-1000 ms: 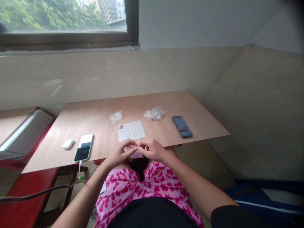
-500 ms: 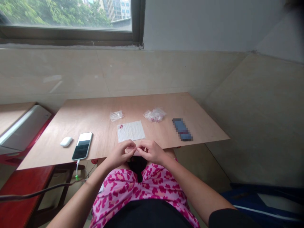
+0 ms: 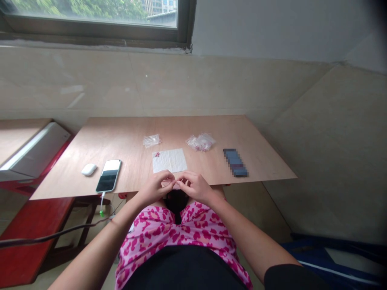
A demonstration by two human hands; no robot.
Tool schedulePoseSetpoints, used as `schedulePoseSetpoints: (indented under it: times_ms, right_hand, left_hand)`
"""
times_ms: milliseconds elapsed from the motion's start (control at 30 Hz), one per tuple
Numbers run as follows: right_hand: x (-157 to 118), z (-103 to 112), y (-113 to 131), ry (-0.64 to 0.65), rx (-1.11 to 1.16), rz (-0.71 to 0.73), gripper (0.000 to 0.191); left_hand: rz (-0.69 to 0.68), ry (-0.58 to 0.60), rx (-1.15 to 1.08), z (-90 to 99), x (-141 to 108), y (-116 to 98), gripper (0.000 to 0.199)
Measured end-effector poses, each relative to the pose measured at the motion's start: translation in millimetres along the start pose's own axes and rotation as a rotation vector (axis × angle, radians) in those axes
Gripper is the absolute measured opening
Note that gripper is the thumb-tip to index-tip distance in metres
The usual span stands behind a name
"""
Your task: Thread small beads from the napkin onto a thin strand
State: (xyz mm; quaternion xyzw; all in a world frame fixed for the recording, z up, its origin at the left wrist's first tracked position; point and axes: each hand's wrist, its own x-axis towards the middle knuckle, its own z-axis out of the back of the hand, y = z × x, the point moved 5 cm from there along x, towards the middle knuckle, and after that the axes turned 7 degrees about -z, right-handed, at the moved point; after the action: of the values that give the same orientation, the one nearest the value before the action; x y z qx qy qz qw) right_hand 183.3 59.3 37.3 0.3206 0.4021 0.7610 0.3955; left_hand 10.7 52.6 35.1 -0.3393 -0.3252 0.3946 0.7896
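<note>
Both hands meet at the table's front edge, fingertips pinched close together. My left hand [image 3: 159,186] is closed on a thin pinkish strand [image 3: 168,181], which runs between its fingers. My right hand [image 3: 194,186] pinches at the strand's right end; its fingertips nearly touch the left ones. Just beyond the hands lies a white paper sheet [image 3: 171,161] with small dark pink pieces [image 3: 157,154] on its upper left corner. Farther back are a small clear plastic bag [image 3: 151,140] and a fuller clear bag [image 3: 201,142] with pink and white contents.
On the wooden table [image 3: 121,133], a phone [image 3: 109,176] with a cable and a white case [image 3: 89,169] lie at the left; a dark pixelated device [image 3: 236,162] is at the right. A red bench [image 3: 33,237] stands below left.
The view has tilted slightly down, so the wall and window sit higher in it. My hands hold nearly the same pinch at the strand.
</note>
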Motion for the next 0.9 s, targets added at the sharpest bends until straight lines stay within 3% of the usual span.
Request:
schedulePoseSetpoints:
  times_ms: [900]
  right_hand:
    - [-1.1, -2.6, -5.4, -0.033, -0.055, -0.032, 0.017]
  left_hand:
    - [-0.055, -0.032, 0.048, 0.2, -0.7, 0.6, 0.014]
